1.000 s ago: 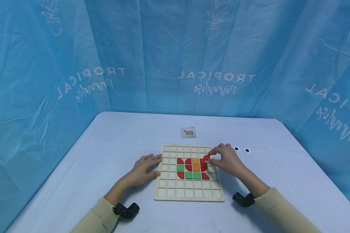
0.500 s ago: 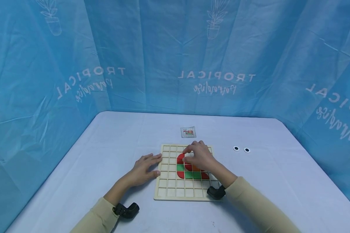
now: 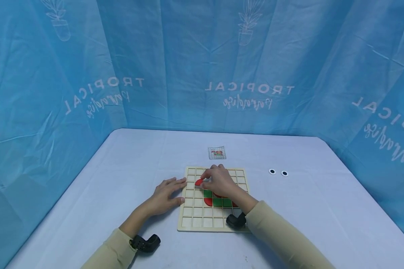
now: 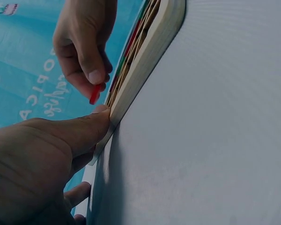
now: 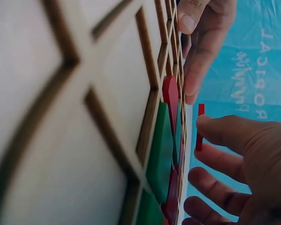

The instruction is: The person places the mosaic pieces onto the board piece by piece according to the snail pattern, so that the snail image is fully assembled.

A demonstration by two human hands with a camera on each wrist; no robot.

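My right hand [image 3: 219, 181] pinches a flat red rounded tile [image 3: 198, 182] between thumb and fingertips, above the upper-left cells of a wooden grid board [image 3: 192, 223]. In the right wrist view the red tile [image 5: 200, 127] is seen edge-on, apart from the board. My left hand [image 3: 168, 196] rests at the board's left edge, fingers spread and thumb touching the rim. Green tiles [image 3: 222, 202] and a red quarter-round tile [image 3: 208, 201] lie in the grid. The right hand and forearm hide the other tiles in the middle and right.
Behind the board lies a small printed card [image 3: 217, 152] with a gridded coloured picture. Two round white pieces with black centres, one an eye-like disc [image 3: 272, 171], lie to the right on the white table [image 3: 138, 153]. Blue curtains [image 3: 188, 67] enclose the table.
My right hand has moved left across the board from its right side, carrying the red tile past the upper-left red piece. My left hand has stayed at the board's edge.
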